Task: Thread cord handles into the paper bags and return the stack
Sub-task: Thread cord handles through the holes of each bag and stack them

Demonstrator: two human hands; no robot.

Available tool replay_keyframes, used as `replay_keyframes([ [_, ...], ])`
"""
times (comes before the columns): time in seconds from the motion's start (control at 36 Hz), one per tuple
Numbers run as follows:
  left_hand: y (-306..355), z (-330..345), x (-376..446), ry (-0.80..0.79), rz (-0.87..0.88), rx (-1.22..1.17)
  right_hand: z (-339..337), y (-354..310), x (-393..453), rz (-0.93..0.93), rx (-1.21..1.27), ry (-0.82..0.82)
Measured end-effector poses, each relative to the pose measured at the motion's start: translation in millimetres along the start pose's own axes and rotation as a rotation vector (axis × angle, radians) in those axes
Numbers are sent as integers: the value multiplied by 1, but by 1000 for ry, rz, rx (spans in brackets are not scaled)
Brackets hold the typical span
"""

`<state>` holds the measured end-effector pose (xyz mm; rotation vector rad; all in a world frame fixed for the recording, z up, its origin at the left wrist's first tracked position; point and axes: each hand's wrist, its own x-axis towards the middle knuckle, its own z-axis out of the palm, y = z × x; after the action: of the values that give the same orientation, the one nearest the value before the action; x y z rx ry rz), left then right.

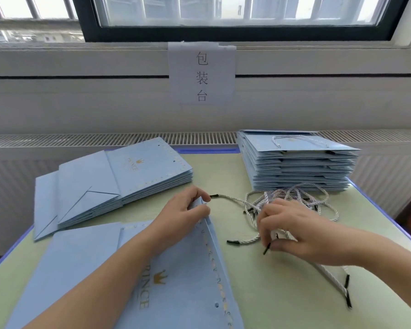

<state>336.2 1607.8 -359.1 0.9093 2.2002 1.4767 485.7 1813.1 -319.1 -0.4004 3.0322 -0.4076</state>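
Head view, looking down over a pale green counter point(235, 269) with a blue edge, set under a window.

Left hand point(188, 210): fingers curled, pinching the upper corner of the nearest blue paper bag point(176, 276), which lies flat in front of the person, gold "PRINCE" print and crown facing up. A white twisted cord point(228, 199) with a black tip comes out right at the left fingertips and runs away to the right; whether it passes through a hole in the bag cannot be told.

Right hand point(292, 231): fingers bent down into the loose pile of cords point(292, 198), gripping one white cord; a black tip point(267, 248) sticks out below the fingertips. More cords trail under the right wrist toward the counter's near right edge.

Far left: a fanned stack of flat bags point(119, 186), no handles visible on them. Far right: a neat, taller stack of bags point(297, 162), the top one showing a white cord handle. The cord pile lies just in front of this stack.

On the wall beneath the window, a paper sign point(201, 73) with three Chinese characters.
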Motion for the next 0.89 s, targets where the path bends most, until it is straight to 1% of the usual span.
replay_keyframes([
  [0.08,1,0,0,-19,12,-9,-7,-9,11,19,213,193],
  [0.14,4,-2,-1,-42,-1,-42,-14,-18,19,46,381,271],
  [0.19,6,-4,-1,-70,-26,-92,-18,-28,30,68,449,255],
  [0.25,6,-7,-2,-93,-38,-128,-14,-36,43,108,388,223],
  [0.33,8,-10,-3,-126,-53,-173,2,-41,61,195,282,244],
  [0.42,10,-12,-4,-148,-65,-215,16,-41,69,273,296,282],
  [0.5,11,-12,-3,-153,-61,-220,24,-38,69,307,318,272],
  [0.67,12,-14,-2,-175,-52,-214,31,-38,70,285,456,247],
  [0.78,11,-15,-1,-182,-84,-249,34,-40,73,256,471,243],
  [0.89,10,-15,-1,-183,-90,-262,38,-42,75,214,581,190],
])
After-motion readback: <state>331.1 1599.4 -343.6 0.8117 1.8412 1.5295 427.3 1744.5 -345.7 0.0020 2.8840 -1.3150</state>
